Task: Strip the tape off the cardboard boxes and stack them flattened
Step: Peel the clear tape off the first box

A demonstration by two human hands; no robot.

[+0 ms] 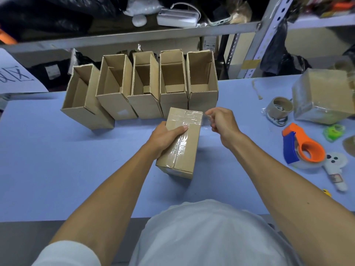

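A closed brown cardboard box (187,152) sealed with clear tape (193,118) lies in the middle of the blue table (57,160). My left hand (165,138) grips its left side, thumb across the top. My right hand (221,121) is just right of the box's far end and pinches a lifted strip of the clear tape. Behind the box, a row of several open-topped cardboard boxes (142,87) stands side by side along the table's far edge.
On the right lie an orange and blue tape dispenser (303,146), a near-empty tape roll (281,108), a plastic-wrapped cardboard bundle (322,96), a green item (334,131) and a small white fan (334,166). A metal shelf (134,33) with clutter stands behind.
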